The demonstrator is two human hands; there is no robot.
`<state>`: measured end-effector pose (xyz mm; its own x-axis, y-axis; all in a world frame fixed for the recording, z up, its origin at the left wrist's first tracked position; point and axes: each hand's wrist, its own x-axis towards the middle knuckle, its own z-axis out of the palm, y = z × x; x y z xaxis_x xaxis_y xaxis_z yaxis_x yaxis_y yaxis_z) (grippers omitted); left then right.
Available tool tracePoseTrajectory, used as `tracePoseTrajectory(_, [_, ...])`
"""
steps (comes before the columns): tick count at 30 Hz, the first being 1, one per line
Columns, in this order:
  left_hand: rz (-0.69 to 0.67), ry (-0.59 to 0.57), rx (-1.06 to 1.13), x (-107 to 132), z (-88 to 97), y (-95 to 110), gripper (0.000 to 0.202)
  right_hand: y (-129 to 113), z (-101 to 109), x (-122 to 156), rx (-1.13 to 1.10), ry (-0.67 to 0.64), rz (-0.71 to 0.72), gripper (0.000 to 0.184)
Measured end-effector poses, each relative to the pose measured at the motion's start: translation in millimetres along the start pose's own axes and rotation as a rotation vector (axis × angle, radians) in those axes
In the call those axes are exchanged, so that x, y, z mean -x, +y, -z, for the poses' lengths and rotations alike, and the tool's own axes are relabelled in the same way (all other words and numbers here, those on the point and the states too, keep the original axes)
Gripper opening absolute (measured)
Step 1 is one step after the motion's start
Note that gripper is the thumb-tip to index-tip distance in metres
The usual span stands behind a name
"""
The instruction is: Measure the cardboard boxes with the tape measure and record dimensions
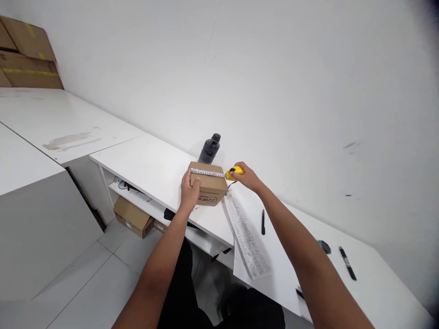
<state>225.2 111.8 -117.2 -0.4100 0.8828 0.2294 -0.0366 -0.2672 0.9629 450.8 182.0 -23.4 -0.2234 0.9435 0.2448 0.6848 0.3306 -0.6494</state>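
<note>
A small brown cardboard box (210, 187) stands on the white desk (154, 169). My left hand (189, 191) grips the box's left side, its thumb pinning the end of a white measuring tape blade (208, 173) on the top edge. The blade is stretched across the box's top. My right hand (247, 176) is closed around the yellow tape measure case (234, 172) just past the box's right edge.
A dark grey bottle (210, 149) stands behind the box against the wall. A printed paper sheet (246, 237), a black pen (263, 222) and a marker (347, 262) lie on the desk to the right. Cardboard boxes sit under the desk (133, 216) and at far left (27, 55).
</note>
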Motion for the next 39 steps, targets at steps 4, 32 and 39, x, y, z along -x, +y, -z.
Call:
tracePoseTrajectory(4, [0.016,-0.009,0.016,-1,-0.2,1,0.06,1,0,-1,0.031,0.011,0.014,0.037])
tracePoseTrajectory(32, [0.026,-0.053,0.033,1,0.6,7,0.072,-92,-80,-8,0.12,-0.071,0.325,0.06])
tracePoseTrajectory(39, [0.084,-0.039,0.024,8,-7.0,-2,0.075,-78,-91,-11,0.235,0.205,0.148,0.055])
